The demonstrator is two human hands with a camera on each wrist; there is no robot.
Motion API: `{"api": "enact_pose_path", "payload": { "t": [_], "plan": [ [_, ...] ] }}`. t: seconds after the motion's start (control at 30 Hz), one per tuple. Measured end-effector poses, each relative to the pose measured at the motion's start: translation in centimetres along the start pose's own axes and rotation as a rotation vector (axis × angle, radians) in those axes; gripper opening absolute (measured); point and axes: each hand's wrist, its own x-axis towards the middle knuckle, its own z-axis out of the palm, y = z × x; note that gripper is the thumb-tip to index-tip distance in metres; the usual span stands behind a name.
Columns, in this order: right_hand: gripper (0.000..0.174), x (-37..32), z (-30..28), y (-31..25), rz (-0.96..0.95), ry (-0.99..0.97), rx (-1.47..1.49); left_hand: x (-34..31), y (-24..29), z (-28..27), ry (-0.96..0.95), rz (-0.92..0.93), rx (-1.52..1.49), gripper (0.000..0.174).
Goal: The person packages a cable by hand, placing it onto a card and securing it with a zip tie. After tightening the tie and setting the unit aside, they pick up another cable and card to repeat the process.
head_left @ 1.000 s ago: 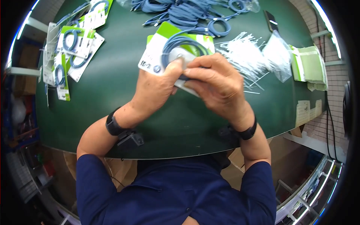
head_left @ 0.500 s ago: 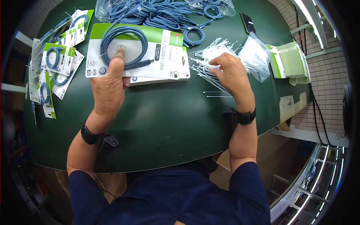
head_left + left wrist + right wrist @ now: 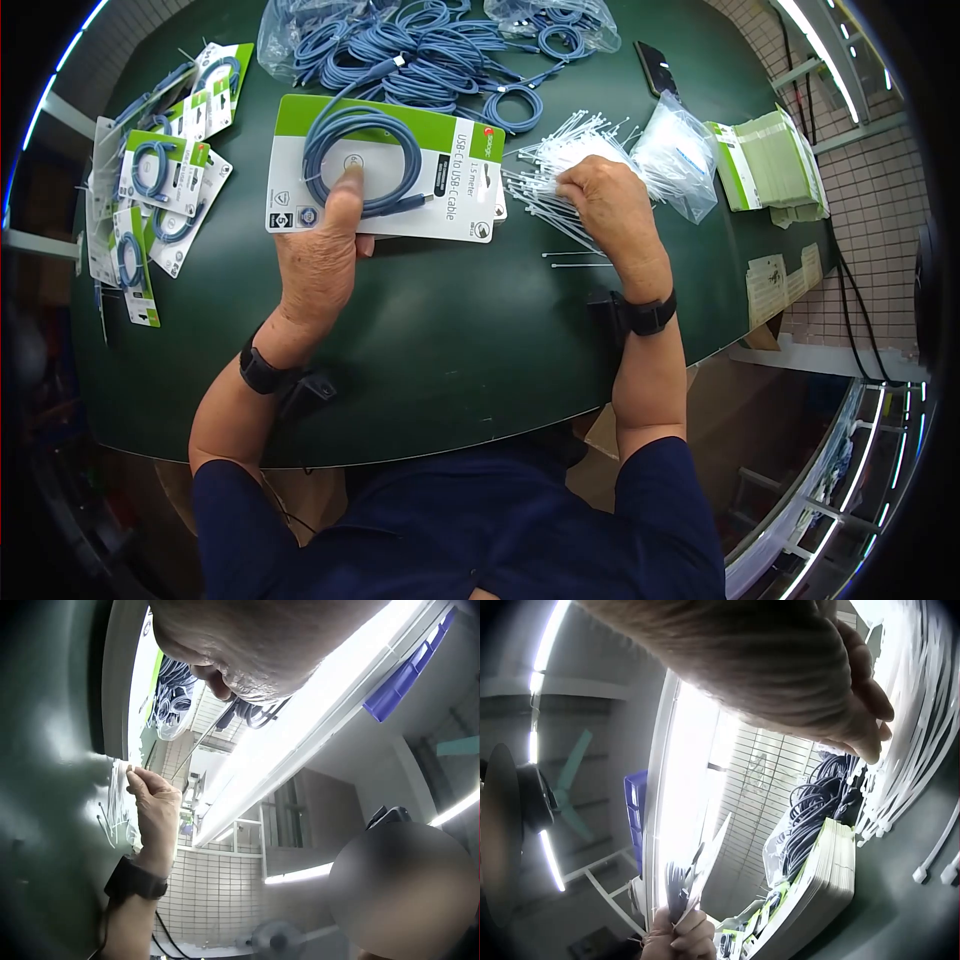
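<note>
Judging by the piles, it's partway along: several carded cables (image 3: 152, 172) already lie at the left side, while a big heap of blue USB-C cables (image 3: 420, 62) sits loose at the far side, so plenty looks left. The current coil (image 3: 409, 160) lies on its printed card (image 3: 420, 224), up in the left hand (image 3: 320, 265) on the left half of the green table (image 3: 450, 340). The thumb presses inside the loop and the other fingers grip from under the card. I can't make out whether that coil is fastened to the card, so I wouldn't call this one finished.

The right hand (image 3: 622, 215) is at the white cable ties (image 3: 575, 135), fingers bent and fingertips bunched together against them (can't tell if one is actually pinched, sorry). Beside those ties is a bag of more (image 3: 680, 155), and farther right there's a stack of green-and-white cards (image 3: 775, 160). The right wrist view also shows a thick card stack (image 3: 836, 862) near the ties.

Compared with half a second ago, the right fingertips have closed in from a more spread pose. Go back a full second and both hands are together at the coil; now they're well apart.
</note>
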Motion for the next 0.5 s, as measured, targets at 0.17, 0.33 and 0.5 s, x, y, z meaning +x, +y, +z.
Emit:
{"api": "enact_pose_path", "payload": {
  "t": [0.17, 0.33, 0.5],
  "plan": [
    [0.011, 0.1, -0.7, -0.4, -0.029, 0.066, 0.034, -0.4, -0.5, -0.2, -0.048, 0.017, -0.024, 0.025],
    [0.010, 0.3, -0.6, -0.3, 0.022, 0.087, 0.066, -1.2, 0.1, 0.4, 0.002, 0.028, -0.010, 0.031],
    [0.008, 0.1, -0.7, -0.3, 0.013, 0.068, 0.076, -1.4, 0.0, 0.4, -0.010, 0.022, -0.001, 0.035]
  ]
}}
